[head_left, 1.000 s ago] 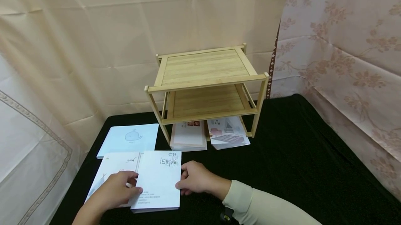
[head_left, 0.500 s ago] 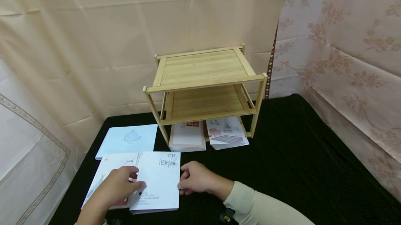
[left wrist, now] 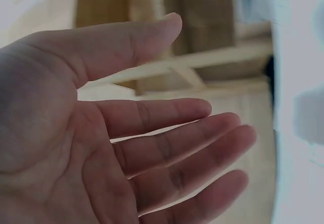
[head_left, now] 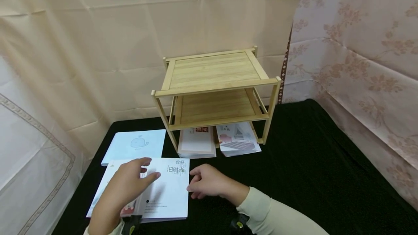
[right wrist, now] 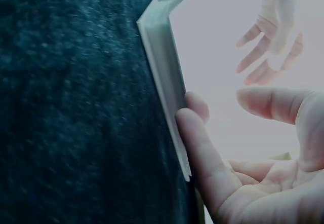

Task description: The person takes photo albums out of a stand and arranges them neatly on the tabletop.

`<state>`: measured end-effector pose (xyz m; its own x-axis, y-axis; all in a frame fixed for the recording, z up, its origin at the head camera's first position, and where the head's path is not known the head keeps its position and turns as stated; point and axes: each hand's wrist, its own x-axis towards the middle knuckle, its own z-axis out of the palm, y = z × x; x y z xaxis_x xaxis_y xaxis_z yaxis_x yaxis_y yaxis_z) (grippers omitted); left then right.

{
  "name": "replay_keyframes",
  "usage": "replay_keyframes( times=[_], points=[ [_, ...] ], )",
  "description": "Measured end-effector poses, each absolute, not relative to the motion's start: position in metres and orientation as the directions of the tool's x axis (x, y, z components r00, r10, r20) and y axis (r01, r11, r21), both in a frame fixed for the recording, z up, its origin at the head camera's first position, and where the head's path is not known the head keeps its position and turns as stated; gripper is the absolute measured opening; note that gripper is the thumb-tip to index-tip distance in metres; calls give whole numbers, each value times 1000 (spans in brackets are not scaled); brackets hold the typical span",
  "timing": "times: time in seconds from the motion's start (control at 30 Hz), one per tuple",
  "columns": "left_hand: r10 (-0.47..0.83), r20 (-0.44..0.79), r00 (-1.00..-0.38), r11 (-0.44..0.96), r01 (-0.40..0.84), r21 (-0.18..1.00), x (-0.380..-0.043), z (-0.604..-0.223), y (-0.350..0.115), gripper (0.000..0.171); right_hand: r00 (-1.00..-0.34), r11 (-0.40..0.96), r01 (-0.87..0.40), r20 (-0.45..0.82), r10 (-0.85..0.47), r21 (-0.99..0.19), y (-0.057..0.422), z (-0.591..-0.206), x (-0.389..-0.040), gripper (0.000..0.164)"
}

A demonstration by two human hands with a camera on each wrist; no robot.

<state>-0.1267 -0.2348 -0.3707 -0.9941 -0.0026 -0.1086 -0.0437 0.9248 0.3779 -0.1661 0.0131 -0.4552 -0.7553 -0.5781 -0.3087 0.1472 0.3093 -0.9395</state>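
A white book (head_left: pixel 173 195) with Chinese lettering lies flat on the black cloth, its left side overlapping a picture-covered book (head_left: pixel 112 166). My left hand (head_left: pixel 125 184) hovers over both, thumb spread from the fingers; in the left wrist view that hand (left wrist: pixel 111 153) shows a bare palm holding nothing. Beside the white book's right edge is my right hand (head_left: pixel 209 182), fingers loosely bent. The right wrist view has its fingertips right at the edge of the book (right wrist: pixel 162 67), the thumb standing apart.
A pale blue notebook (head_left: pixel 114 148) with a whale drawing lies behind, at left. A two-tier wooden rack (head_left: pixel 212 69) stands at the back. Beneath its lower shelf, a cream book (head_left: pixel 196 144) and an illustrated book (head_left: pixel 238 142) poke out. Curtains (head_left: pixel 202 17) hang behind.
My left hand has let go of the white book's left edge and moved up and forward above it, fingers spreading. My right hand has loosened slightly at the right edge. The books stay put.
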Motion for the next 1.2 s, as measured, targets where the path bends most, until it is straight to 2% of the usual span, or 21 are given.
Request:
replay_keyframes(
  times=[0.17,0.33,0.47,0.73,0.93,1.2],
  points=[
    [51,1,-999,921,48,387,-136,-345,-218,64,-776,334,50,-247,-580,-941,22,-447,-172,57],
    [75,-19,-997,926,63,373,-149,-330,-204,60,-816,390,-85,-160,-555,-917,32,-440,-179,49],
    [77,-50,-996,921,51,387,-160,-332,-197,53,-840,413,-146,-108,-531,-899,40,-435,-184,47],
    [50,-23,-998,887,34,460,-178,-357,-193,47,-873,428,-157,-78,-482,-890,51,-423,-185,52],
    [46,-52,-998,856,13,517,-186,-373,-185,35,-897,498,-182,-64,-437,-848,55,-419,-182,62],
    [26,-79,-997,855,-19,518,-191,-383,-178,35,-916,606,-206,-67,-396,-768,57,-420,-184,71]
  ],
)
